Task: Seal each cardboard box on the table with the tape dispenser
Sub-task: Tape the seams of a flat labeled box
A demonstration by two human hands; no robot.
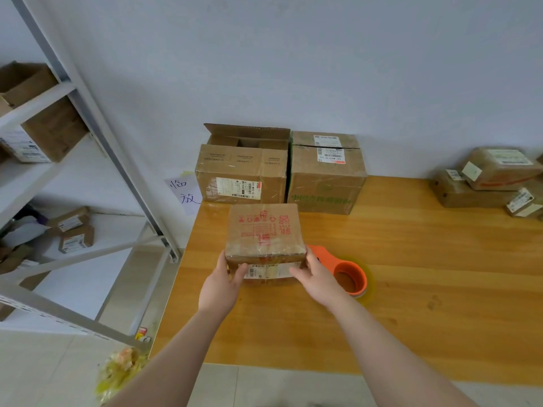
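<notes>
A small cardboard box with red print (266, 230) sits on the wooden table (411, 259) in front of me. My left hand (221, 282) grips its near left corner, thumb on the front face. My right hand (316, 276) grips its near right corner the same way. An orange tape dispenser (345, 273) with a clear tape roll lies on the table just right of the box, behind my right hand. Behind stand two larger boxes: the left one (241, 174) has its top flaps open, the right one (326, 174) is closed.
A stack of small parcels (487, 180) lies at the table's far right. A metal shelving rack (88, 142) with boxes stands to the left. A handwritten paper note (185, 192) hangs by the table's far left corner. A yellow plastic bag (123, 371) lies on the floor.
</notes>
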